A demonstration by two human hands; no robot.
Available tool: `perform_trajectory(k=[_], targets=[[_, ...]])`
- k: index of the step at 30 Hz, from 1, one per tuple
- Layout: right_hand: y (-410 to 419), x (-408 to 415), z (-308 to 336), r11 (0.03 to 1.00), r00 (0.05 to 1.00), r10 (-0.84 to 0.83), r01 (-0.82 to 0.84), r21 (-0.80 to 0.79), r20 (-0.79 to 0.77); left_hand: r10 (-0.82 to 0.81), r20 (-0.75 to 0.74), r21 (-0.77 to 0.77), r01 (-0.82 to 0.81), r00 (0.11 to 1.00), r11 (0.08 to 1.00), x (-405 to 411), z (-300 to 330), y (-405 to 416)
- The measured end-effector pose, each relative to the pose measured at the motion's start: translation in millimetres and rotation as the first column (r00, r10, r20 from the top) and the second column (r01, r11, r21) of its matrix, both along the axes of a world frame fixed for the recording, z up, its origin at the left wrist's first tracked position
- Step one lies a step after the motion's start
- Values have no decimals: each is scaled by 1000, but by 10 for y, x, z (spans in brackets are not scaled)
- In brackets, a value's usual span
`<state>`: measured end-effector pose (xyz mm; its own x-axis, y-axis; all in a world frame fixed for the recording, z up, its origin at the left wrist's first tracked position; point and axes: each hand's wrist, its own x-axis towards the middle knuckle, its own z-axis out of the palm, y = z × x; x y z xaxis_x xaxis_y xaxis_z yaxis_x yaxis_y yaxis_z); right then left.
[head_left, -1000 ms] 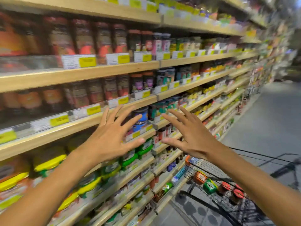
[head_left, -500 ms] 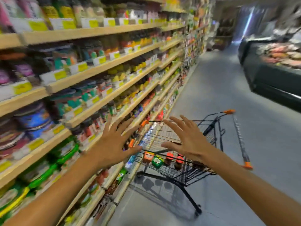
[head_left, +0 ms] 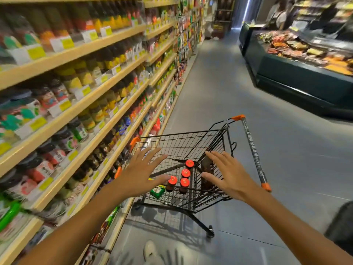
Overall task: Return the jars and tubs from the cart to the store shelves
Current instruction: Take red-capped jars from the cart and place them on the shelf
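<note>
Jars (head_left: 182,177): four red-capped, dark-bodied, upright in a tight cluster on the floor of the cart basket, toward its near end. Not yet lifted.
Green-lidded tub (head_left: 157,191): tilted, just beside the jars on their left, partly hidden by the left thumb.
Cart (head_left: 183,142): black wire basket with orange corner caps, parked close alongside the lower shelves, handle on the far right side.
Left hand (head_left: 142,172): above the near-left rim of the basket, fingers spread and straight. Grip released, holding nothing.
Right hand (head_left: 227,175): above the near-right rim, fingers spread and straight. Grip released, holding nothing.
Brown packet (head_left: 207,169): flat, standing against the right wall of the basket, partly behind the right hand. Contents not legible.
Shelves (head_left: 80,104): several wooden tiers to the left, stocked with jars and bottles behind yellow price tags. Labels blurred; matching slot not identifiable.
Step in hand: reach toward the cart for a pick-up; judged as approach, no contact.
Next move calls for: lowering one or both hands past the wire rim, closing around a jar below its cap, lifting straight up clear of neighbours, then locating the matching row on the shelves.
Caution: jars stand close together; a sideways pull likely to topple the adjacent ones.
Surroundings: grey aisle floor; dark chilled display case well apart on the right.
</note>
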<state>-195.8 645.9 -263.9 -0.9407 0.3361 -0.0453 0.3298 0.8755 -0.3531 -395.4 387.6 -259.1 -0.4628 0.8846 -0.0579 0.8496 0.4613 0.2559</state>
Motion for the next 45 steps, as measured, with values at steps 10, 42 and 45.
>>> perform_trajectory(k=[10,42,45], targets=[[524,-1044,-669,980,976,-129,152,-126,173,-93,229,-97,117,969,988,-1348,-829,988],[1204,-2528,-4847,522,750,-288,645,-559,596,269,651,-442,67,710,895,-2483,-4876,2306],[1166,-2558,-5161,523,770,-322,630,-574,551,269,651,-420,42,709,907,-2469,-5142,2282]])
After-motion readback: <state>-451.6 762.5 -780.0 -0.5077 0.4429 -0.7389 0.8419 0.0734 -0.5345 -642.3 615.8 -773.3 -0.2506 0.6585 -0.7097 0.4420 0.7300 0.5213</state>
